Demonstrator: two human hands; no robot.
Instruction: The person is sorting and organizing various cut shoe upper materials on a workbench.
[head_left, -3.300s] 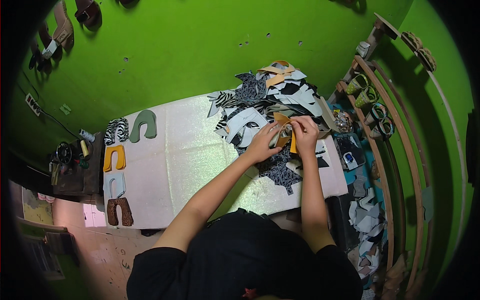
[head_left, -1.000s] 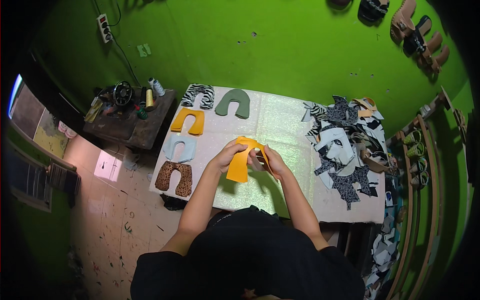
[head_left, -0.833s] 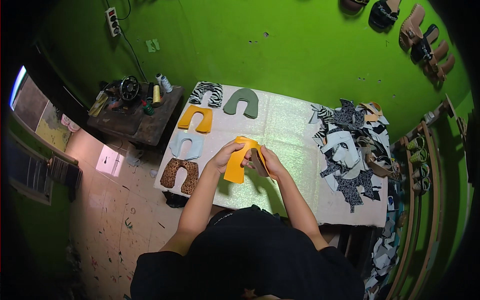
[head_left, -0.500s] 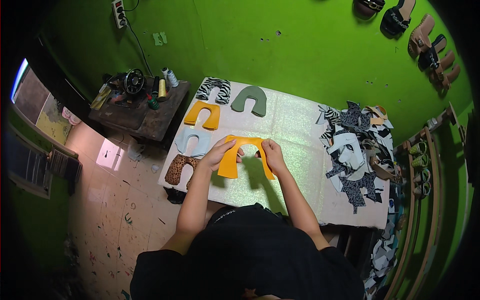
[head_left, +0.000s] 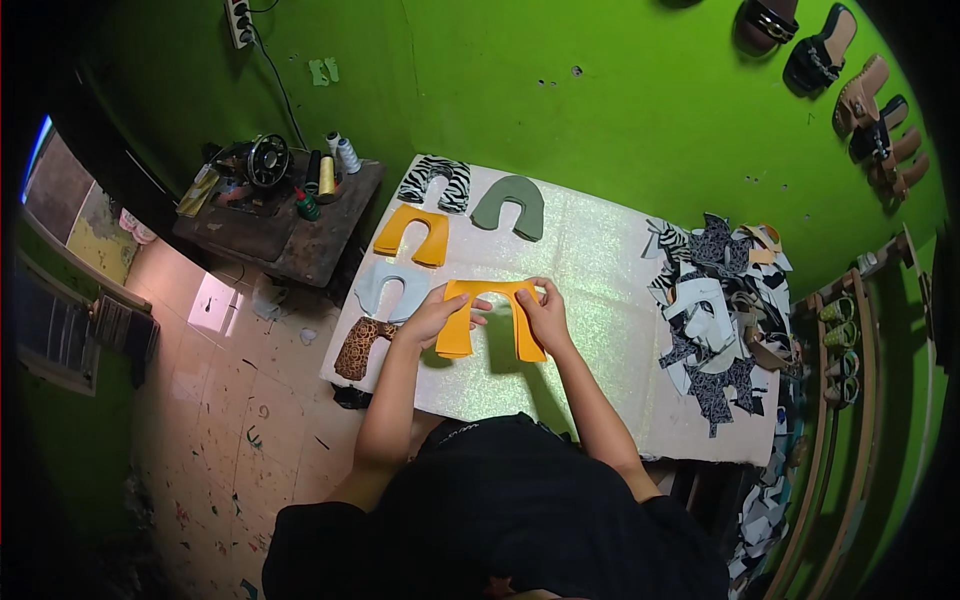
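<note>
My left hand and my right hand grip yellow arch-shaped pieces by their two sides, above the middle of the table. More than one layer shows at the legs, with edges slightly out of line. On the table's left lie stacks of like-shaped pieces: zebra-striped, grey-green, yellow and pale blue-white. Closest to my left forearm is a leopard-print stack, partly hidden by that arm.
A heap of cut scraps covers the right end of the pale table. Left of the table stands a wooden stand with a sewing machine and thread spools. Sandals hang on the green wall; a shoe rack stands right.
The yellow pieces' legs now hang closer together and straighter, with layers showing on both sides. My right hand has shifted its hold on them. The view has moved slightly.
</note>
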